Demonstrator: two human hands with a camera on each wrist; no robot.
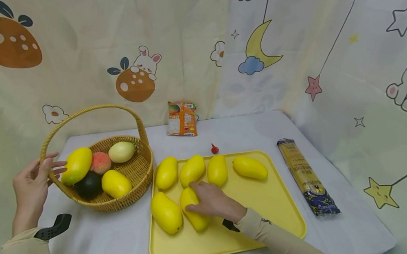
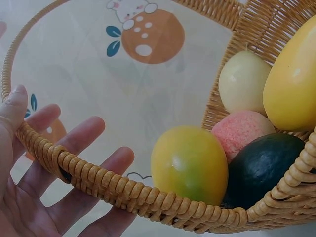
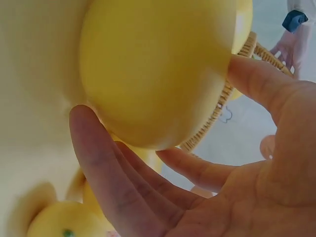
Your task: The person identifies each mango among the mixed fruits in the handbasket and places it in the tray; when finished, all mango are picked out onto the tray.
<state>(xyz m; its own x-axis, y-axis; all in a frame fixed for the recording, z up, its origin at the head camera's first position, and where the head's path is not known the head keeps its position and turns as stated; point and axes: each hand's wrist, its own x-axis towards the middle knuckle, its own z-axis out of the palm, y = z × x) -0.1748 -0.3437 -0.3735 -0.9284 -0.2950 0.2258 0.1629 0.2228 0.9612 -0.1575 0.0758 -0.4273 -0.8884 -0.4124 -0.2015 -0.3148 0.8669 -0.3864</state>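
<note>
At the left in the head view, my left hand (image 1: 32, 186) holds the wicker basket (image 1: 141, 188) where its handle meets the rim. In the left wrist view the thumb and fingers pass either side of the woven edge (image 2: 123, 190). Inside lie a yellow-green mango (image 1: 78, 165), a pink peach (image 1: 100, 163), a pale green fruit (image 1: 121, 152), a dark fruit (image 1: 88, 185) and another yellow fruit (image 1: 116, 183). My right hand (image 1: 214, 201) grips a yellow mango (image 1: 198, 221) over the yellow tray (image 1: 256, 212), thumb and fingers around it in the right wrist view.
Several other mangoes lie on the tray, one (image 1: 166, 212) right beside the gripped one. Behind the tray are a small red object (image 1: 214, 149) and an orange packet (image 1: 182, 119). A spaghetti pack (image 1: 307, 177) lies to the right, near the table's side edge.
</note>
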